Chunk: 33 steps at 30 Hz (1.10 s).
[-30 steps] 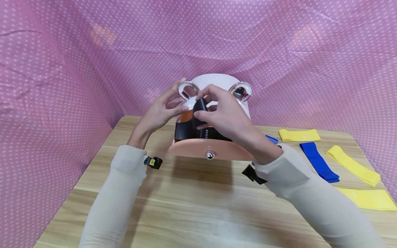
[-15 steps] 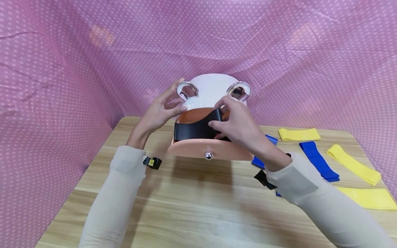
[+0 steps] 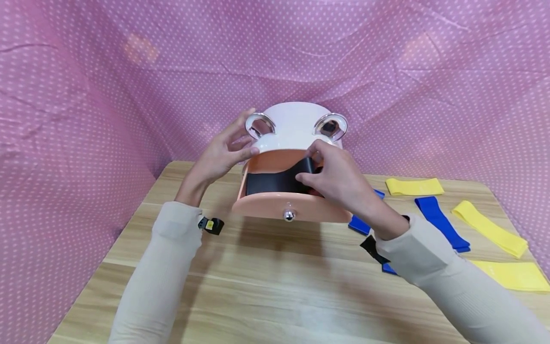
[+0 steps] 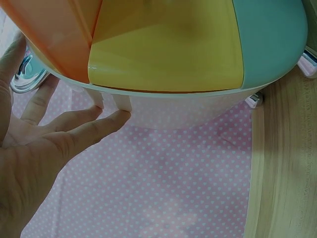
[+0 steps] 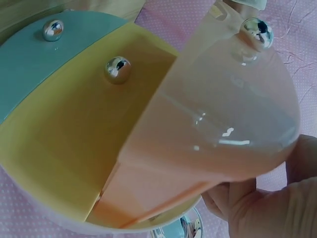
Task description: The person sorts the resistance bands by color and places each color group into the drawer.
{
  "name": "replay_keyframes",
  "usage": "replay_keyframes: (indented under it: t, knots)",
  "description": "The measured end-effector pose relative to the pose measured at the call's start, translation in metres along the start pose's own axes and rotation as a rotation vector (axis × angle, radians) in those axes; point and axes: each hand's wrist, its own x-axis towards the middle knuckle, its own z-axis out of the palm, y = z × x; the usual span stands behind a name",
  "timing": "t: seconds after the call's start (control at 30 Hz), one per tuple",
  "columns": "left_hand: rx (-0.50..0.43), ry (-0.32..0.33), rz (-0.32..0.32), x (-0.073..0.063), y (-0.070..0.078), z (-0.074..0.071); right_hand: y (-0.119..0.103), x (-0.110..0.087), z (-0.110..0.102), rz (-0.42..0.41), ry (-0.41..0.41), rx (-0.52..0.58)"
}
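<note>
A white drawer organizer (image 3: pixel 294 114) with two silver-rimmed round ears stands on the table. Its orange top drawer (image 3: pixel 275 205) is pulled out, and a black resistance band (image 3: pixel 275 182) lies along the inside, its right end raised. My right hand (image 3: pixel 339 174) pinches that end between thumb and fingers; in the right wrist view the drawer front hides the band. With spread, fairly straight fingers, my left hand (image 3: pixel 219 153) rests on the organizer's left side by the ear. The left wrist view shows fingertips (image 4: pixel 121 115) touching the white casing.
Below the open drawer are a yellow drawer (image 5: pixel 74 119) and a teal drawer (image 5: pixel 44 59) with silver knobs. On the table's right lie blue bands (image 3: pixel 442 224) and yellow bands (image 3: pixel 490 229), some partly behind my right arm. Pink dotted cloth (image 3: pixel 275 57) hangs around the table.
My right hand has moved right and slightly down with the band's end, and the black band now sits lower and farther into the drawer. The left hand has stayed put.
</note>
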Motion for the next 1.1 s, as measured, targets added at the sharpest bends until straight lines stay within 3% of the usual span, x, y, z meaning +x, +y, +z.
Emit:
replay_keyframes:
  t: [0.27,0.53,0.8,1.1]
  knots:
    - [0.0,0.002,-0.004,0.001,0.0,0.0,0.002,0.001,-0.003,0.012,-0.011,-0.041]
    - [0.004,0.005,0.006,0.001,0.0,0.0,0.001,-0.003,-0.009,0.072,-0.028,0.013]
    - [0.001,0.006,-0.002,0.001,0.0,0.0,0.005,-0.019,-0.019,0.056,0.03,0.076]
    - [-0.003,0.005,-0.013,0.001,0.0,0.0,0.009,-0.034,-0.027,0.012,0.107,0.041]
